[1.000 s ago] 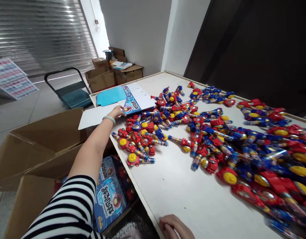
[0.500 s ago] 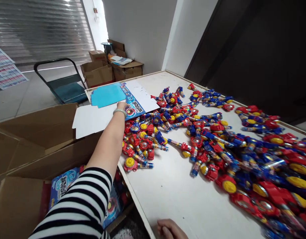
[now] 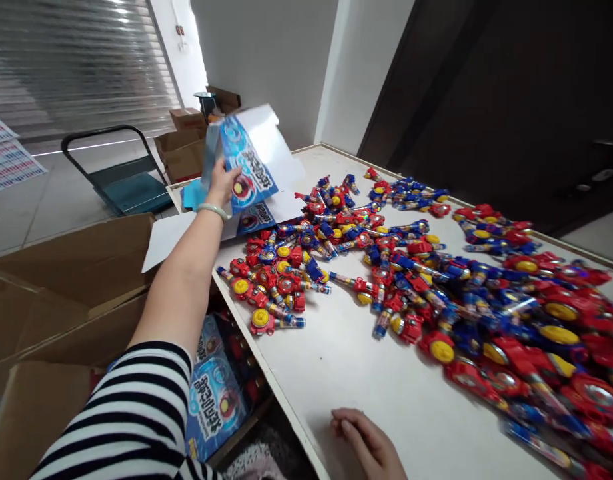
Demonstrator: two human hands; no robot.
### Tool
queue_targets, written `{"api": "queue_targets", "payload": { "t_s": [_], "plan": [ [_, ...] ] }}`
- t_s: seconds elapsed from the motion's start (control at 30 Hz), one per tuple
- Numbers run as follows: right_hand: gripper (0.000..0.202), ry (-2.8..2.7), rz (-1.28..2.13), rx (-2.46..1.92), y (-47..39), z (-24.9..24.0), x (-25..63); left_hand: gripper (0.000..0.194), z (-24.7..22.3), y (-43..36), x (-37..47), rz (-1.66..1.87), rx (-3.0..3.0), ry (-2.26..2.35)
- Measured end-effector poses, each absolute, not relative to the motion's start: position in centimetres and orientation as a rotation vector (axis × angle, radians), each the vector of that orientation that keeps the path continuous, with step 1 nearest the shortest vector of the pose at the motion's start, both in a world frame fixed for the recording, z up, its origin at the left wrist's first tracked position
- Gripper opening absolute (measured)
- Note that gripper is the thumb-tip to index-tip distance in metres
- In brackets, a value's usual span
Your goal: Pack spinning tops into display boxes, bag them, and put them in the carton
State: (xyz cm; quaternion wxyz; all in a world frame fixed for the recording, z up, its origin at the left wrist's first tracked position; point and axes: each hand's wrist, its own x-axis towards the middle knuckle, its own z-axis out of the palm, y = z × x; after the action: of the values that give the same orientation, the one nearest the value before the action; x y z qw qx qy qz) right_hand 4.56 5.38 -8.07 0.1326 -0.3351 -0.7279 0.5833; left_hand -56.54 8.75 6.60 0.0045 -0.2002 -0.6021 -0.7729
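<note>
My left hand (image 3: 222, 183), with a pale bangle at its wrist, grips a printed blue and white cardboard sheet (image 3: 249, 163) by its lower left edge, raised at a tilt. Beneath it, more flat sheets (image 3: 164, 237) lie at the table's far left corner. My right hand (image 3: 369, 443) rests low over the near part of the table with its fingers curled; what they hold, if anything, is hidden. Red, blue and yellow toys (image 3: 291, 283) lie heaped between the sheets and the table's right side.
An open carton (image 3: 76, 267) stands against the table's left edge, with printed boxes (image 3: 211, 403) and more toys in it. Farther off are a folding trolley (image 3: 121, 170) and other cartons (image 3: 181, 153). A dark door (image 3: 486, 100) stands behind the table (image 3: 311, 380).
My left hand has lifted a printed sheet off the others and tilted it up. My right hand has come further into view over the table. The view has shifted slightly.
</note>
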Motion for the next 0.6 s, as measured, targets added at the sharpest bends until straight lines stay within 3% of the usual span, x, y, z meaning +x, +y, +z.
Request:
{"api": "queue_targets", "payload": {
  "t_s": [0.13,0.27,0.33,0.47,0.6],
  "plan": [
    [0.048,-2.204,1.576,-0.824,7.2,-6.1,3.3,0.03,15.9,5.0,-56.5,-2.189,-1.049,-1.689],
    [0.029,-2.237,1.133,-0.54,10.0,2.0,0.6,0.025,22.0,1.3,-50.5,-2.054,-1.32,-1.667],
    [0.028,-2.075,0.912,-0.464,11.5,7.8,-0.6,0.027,22.6,0.1,-45.5,-2.051,-1.394,-1.646],
    [0.066,-1.765,0.697,-0.412,13.8,17.0,-1.5,0.036,20.0,-0.9,-33.2,-2.141,-1.568,-1.643],
    [0.053,-1.722,0.916,-0.537,12.8,18.1,2.6,0.034,16.7,-2.5,-21.5,-2.034,-1.861,-1.716]
  ]
}}
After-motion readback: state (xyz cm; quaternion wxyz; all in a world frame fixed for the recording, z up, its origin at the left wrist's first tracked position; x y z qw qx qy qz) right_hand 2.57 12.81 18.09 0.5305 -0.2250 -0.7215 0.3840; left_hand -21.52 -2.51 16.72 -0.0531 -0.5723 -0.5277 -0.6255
